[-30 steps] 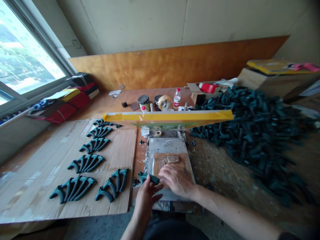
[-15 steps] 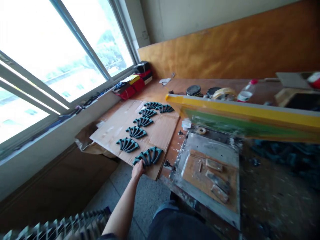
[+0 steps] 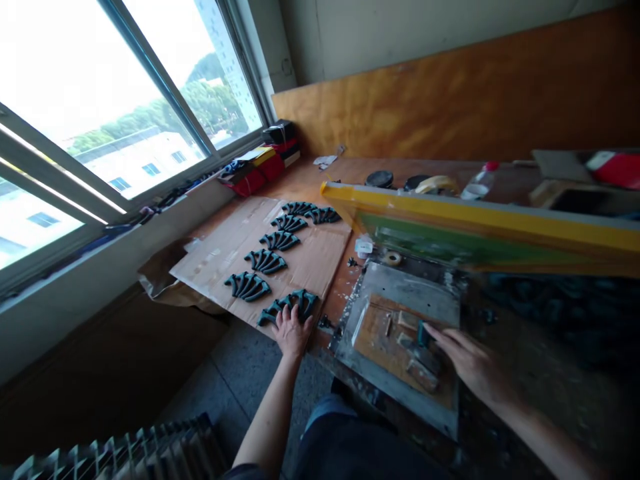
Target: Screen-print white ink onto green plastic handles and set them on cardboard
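Observation:
My left hand (image 3: 292, 331) rests with fingers spread on the nearest fan of dark teal curved pieces (image 3: 306, 300), at the cardboard's near edge. Several more fans of these pieces (image 3: 247, 287) lie in a line going back on the cardboard sheet (image 3: 210, 263). On the right, my right hand (image 3: 467, 357) pinches one dark teal piece (image 3: 425, 335) between thumb and fingers. That piece is over or on the small blocks (image 3: 420, 353) of a wooden board (image 3: 367, 330), which lies on a grey metal plate (image 3: 345, 357). Its exact contact I cannot tell.
A yellow-edged screen frame (image 3: 450, 212) stands tilted up behind the plate. A dark heap of teal pieces (image 3: 535, 300) lies at the right. Behind are a tape roll (image 3: 393, 258), a bottle (image 3: 479, 183) and boxes. A slatted rack (image 3: 130, 447) stands low at the left.
My right hand has come into view from the right with a teal piece over the board. My left hand has shifted right along the near fan and spread its fingers.

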The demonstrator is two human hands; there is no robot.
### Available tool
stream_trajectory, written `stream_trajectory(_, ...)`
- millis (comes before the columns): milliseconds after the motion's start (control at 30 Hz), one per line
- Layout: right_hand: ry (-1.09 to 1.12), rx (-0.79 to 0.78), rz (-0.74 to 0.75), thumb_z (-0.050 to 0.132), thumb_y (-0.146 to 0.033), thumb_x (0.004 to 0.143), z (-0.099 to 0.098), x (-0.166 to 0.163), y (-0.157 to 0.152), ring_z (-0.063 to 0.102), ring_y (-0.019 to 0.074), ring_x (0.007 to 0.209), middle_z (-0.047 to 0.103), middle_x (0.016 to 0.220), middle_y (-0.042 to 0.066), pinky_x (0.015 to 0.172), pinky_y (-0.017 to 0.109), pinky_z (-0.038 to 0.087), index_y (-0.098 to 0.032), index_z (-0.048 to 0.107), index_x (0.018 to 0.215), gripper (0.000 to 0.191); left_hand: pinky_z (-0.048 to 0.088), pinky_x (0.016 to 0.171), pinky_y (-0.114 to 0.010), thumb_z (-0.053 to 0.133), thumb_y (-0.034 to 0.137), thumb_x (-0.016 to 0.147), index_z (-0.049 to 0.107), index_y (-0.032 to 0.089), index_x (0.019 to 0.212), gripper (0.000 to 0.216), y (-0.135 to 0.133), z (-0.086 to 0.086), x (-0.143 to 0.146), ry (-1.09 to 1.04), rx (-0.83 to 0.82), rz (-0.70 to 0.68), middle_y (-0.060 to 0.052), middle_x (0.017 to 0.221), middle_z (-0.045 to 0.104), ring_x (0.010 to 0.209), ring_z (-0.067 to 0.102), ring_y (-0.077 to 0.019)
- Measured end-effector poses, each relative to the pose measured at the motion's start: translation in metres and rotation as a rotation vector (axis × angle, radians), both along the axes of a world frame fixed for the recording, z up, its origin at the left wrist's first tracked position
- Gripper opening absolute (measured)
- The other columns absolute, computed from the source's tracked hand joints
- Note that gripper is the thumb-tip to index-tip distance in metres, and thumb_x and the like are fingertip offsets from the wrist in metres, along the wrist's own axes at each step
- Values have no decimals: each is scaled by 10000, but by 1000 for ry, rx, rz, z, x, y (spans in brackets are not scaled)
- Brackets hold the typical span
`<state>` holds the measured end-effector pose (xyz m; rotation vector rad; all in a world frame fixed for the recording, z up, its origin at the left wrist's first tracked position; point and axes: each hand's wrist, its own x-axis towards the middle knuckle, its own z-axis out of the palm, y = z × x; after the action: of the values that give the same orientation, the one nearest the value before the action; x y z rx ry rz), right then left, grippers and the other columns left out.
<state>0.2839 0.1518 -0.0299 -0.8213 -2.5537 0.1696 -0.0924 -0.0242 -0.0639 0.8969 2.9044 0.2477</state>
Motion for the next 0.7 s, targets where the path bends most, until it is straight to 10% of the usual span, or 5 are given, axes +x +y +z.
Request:
stream_trajectory(167, -118, 76, 83, 401, -33, 834, -1, -64, -22, 599, 234, 907, 640, 973, 87, 757, 368, 537, -209, 647, 1200, 475, 316, 1020, -558, 530, 592, 788, 576, 230, 1260, 596, 16, 0, -7, -48, -31, 96, -124, 1456, 440, 1339, 324, -387)
stream_trajectory(500, -21, 223, 93, 406, -69, 854, -28, -64, -10, 579, 218, 947, 635, 1036, 82, 836, 360, 488, -206, 666, 1158, 423, 330, 1019, -500, 612, 514, 767, 664, 236, 1168, 491, 16, 3, -11, -3, 73, 45, -91, 1360, 560, 1301, 392, -358)
stream_trajectory(700, -10, 254, 103, 402, -122, 852, -48, -51, -2, 611, 201, 934, 659, 1034, 41, 798, 310, 500, -298, 656, 1195, 461, 282, 1049, -495, 642, 518, 760, 676, 263, 1145, 462, 111, 22, -64, 81, 220, -245, -83, 1347, 566, 1309, 367, -345)
